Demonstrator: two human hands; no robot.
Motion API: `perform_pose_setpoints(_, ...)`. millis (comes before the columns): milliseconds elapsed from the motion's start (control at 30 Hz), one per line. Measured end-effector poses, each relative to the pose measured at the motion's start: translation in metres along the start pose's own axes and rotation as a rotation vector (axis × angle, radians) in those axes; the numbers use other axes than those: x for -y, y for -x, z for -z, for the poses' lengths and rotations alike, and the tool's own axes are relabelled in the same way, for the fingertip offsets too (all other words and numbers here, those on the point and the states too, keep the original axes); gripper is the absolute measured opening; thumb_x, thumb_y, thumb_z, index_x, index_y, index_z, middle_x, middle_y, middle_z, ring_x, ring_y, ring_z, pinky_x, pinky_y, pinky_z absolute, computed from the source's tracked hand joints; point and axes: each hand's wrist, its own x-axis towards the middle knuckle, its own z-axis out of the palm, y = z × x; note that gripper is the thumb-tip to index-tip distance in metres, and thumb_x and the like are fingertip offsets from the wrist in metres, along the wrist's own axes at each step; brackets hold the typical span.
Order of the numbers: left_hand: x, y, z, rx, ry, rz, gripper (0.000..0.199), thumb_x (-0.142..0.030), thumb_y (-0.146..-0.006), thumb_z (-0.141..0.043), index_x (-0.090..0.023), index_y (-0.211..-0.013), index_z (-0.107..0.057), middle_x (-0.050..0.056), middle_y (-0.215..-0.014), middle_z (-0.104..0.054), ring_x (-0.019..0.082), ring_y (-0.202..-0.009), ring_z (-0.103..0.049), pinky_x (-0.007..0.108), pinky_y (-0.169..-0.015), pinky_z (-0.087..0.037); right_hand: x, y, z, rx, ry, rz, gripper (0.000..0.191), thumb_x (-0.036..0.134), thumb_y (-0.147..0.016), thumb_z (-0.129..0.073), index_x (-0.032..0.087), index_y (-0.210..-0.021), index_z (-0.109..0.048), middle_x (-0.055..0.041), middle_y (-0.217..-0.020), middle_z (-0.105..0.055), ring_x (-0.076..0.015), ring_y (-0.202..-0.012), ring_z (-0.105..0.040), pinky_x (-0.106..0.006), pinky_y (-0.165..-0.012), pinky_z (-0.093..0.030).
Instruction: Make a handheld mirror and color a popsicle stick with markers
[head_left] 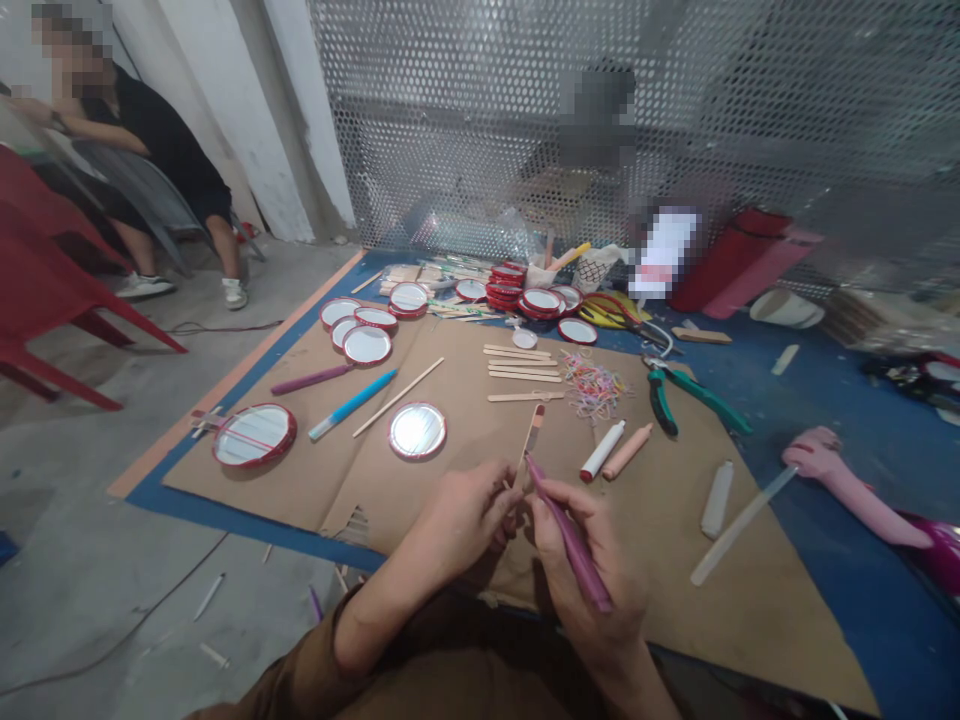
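My left hand is closed around the lower part of a wooden craft stick, whose upper end is coloured reddish brown and dark. A purple marker sits in the grip of my right hand, its tip touching or nearly touching the stick. Left of my hands lies a round red-rimmed disc with a shiny face. Beyond them are a row of plain craft sticks and a heap of coloured rubber bands. A white marker and a peach marker rest to the right.
Cardboard covers part of the blue table. Green-handled pliers and a pink glue gun with a glue stick lie right. Red-rimmed discs pile up at the back. A person sits left near a red chair.
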Motion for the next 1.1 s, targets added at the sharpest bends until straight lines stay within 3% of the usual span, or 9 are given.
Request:
perform_pose_setpoints(233, -0.0015, 0.0014, -0.0002, 0.04, 0.084, 0.026, 0.017, -0.023, -0.092, -0.044, -0.022, -0.074, -0.045, -0.003, -0.063, -0.06, 0.012, -0.056, -0.059, 0.019, -0.055, -0.041, 0.0001, 0.0018, -0.0004, -0.072, 0.046, -0.049, 0.014, 0.03, -0.091, -0.058, 0.021, -0.099, -0.065, -0.0034, -0.08, -0.072, -0.015, -0.064, -0.068, -0.025, -0.06, -0.057)
perform_pose_setpoints(400, -0.0013, 0.0009, 0.0002, -0.014, -0.015, -0.008, 0.016, -0.021, -0.089, -0.048, -0.021, -0.074, -0.047, -0.001, -0.068, -0.063, 0.014, -0.064, -0.06, 0.02, -0.057, -0.039, 0.004, -0.0004, -0.0008, -0.03, 0.013, -0.018, 0.013, 0.029, -0.092, -0.057, 0.021, -0.099, -0.065, -0.0034, -0.083, -0.071, -0.0141, -0.065, -0.067, -0.026, -0.066, -0.058)
perform_pose_setpoints(500, -0.001, 0.0011, -0.0001, 0.013, 0.025, 0.007, 0.017, -0.022, -0.091, -0.047, -0.022, -0.074, -0.048, -0.002, -0.064, -0.061, 0.013, -0.061, -0.06, 0.02, -0.056, -0.04, 0.0052, -0.0007, -0.0005, -0.059, 0.054, -0.053, 0.014, 0.031, -0.092, -0.057, 0.021, -0.097, -0.065, -0.0038, -0.08, -0.072, -0.0154, -0.066, -0.068, -0.028, -0.066, -0.059)
perform_pose_setpoints(700, -0.0003, 0.0015, -0.0002, -0.026, -0.02, -0.011, 0.017, -0.022, -0.089, -0.048, -0.021, -0.072, -0.046, -0.001, -0.068, -0.061, 0.014, -0.064, -0.059, 0.021, -0.058, -0.039, 0.0026, 0.0001, -0.0009, -0.018, 0.029, -0.022, 0.015, 0.03, -0.092, -0.056, 0.021, -0.1, -0.065, -0.0034, -0.082, -0.072, -0.0134, -0.062, -0.067, -0.025, -0.06, -0.057)
perform_pose_setpoints(833, -0.0012, 0.0013, -0.0001, 0.023, 0.078, 0.022, 0.017, -0.023, -0.091, -0.044, -0.022, -0.074, -0.045, -0.003, -0.063, -0.059, 0.013, -0.057, -0.058, 0.02, -0.054, -0.04, 0.0002, 0.0009, -0.0017, -0.083, 0.074, -0.015, 0.016, 0.033, -0.092, -0.057, 0.021, -0.098, -0.065, -0.0031, -0.079, -0.073, -0.0146, -0.061, -0.068, -0.024, -0.055, -0.055)
perform_pose_setpoints(1100, -0.0005, 0.0003, -0.0007, -0.002, 0.044, -0.002, 0.017, -0.022, -0.089, -0.046, -0.022, -0.073, -0.043, -0.003, -0.064, -0.058, 0.013, -0.059, -0.058, 0.02, -0.055, -0.037, 0.0037, 0.0009, 0.0008, -0.038, 0.067, -0.015, 0.014, 0.028, -0.092, -0.057, 0.02, -0.1, -0.065, -0.0042, -0.084, -0.073, -0.0154, -0.067, -0.07, -0.027, -0.067, -0.058)
